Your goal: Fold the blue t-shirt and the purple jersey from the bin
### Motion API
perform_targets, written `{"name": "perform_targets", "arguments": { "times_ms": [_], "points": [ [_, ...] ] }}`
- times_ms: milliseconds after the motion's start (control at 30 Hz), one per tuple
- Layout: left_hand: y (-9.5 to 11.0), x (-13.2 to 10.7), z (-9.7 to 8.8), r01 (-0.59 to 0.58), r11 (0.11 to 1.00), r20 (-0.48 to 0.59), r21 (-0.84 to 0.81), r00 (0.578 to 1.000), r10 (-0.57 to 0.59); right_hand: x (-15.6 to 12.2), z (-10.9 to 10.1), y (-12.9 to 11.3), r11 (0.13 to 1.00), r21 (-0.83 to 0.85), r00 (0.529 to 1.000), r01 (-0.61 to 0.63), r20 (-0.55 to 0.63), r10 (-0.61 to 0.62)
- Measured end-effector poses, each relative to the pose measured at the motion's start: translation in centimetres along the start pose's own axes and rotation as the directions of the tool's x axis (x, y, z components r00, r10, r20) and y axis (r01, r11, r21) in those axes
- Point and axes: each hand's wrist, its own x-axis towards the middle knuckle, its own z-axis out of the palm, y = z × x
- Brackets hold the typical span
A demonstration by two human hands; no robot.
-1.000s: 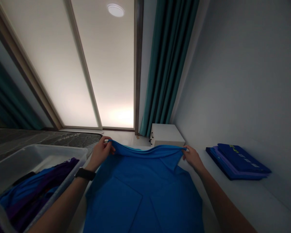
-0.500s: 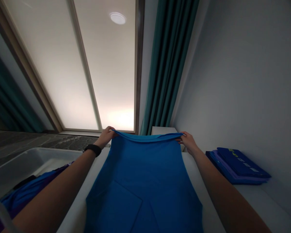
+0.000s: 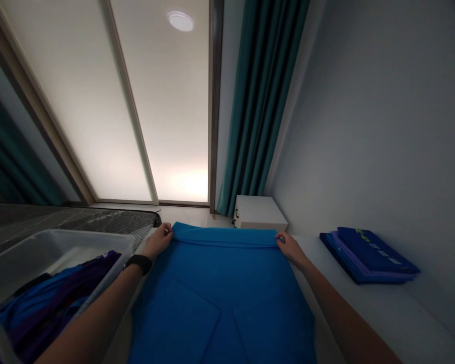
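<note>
A blue garment [image 3: 227, 283], its kind not fully clear but like a T-shirt, lies spread over the white table [image 3: 394, 316]. Its far edge is turned over into a narrow strip. At that edge's left corner, my left hand [image 3: 160, 239] pinches the cloth; a black band circles the wrist. My right hand [image 3: 288, 247] pinches the right corner of the same edge. Crease lines run across the near part of the garment, which continues below the picture.
Folded clothes [image 3: 371, 258] in blue and purple are stacked at the right by the wall. On the left, a translucent plastic bin [image 3: 127, 245] holds crumpled blue and purple clothes [image 3: 60, 298]. A white cabinet [image 3: 260, 212] stands beyond the table, below a teal curtain [image 3: 254, 111].
Both hands have come down and nearer with the garment's far edge, which was raised and now lies lower. The white cabinet behind it shows more fully.
</note>
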Motion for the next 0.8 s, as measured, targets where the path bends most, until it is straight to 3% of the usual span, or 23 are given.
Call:
{"name": "perform_targets", "arguments": {
  "times_ms": [200,333,500,800],
  "points": [
    [-0.7,-1.8,-0.2,-0.164,0.984,0.015,0.071,0.986,0.164,-1.5,0.1,0.7,0.983,-0.146,0.994,0.107,0.017,-0.105],
    [-1.2,-2.4,-0.2,-0.246,0.967,-0.005,0.07,0.969,0.247,-2.1,0.8,1.2,0.953,-0.244,0.98,0.18,-0.037,-0.195],
    [-1.5,-2.3,0.0,-0.215,0.976,-0.042,0.041,0.975,0.217,-2.2,1.3,1.9,0.901,-0.36,0.96,0.242,-0.048,-0.277],
    [-1.2,-2.4,0.0,-0.187,0.982,-0.034,0.039,0.982,0.188,-2.1,1.5,2.5,0.871,-0.423,0.954,0.249,-0.047,-0.295]
  ]
}}
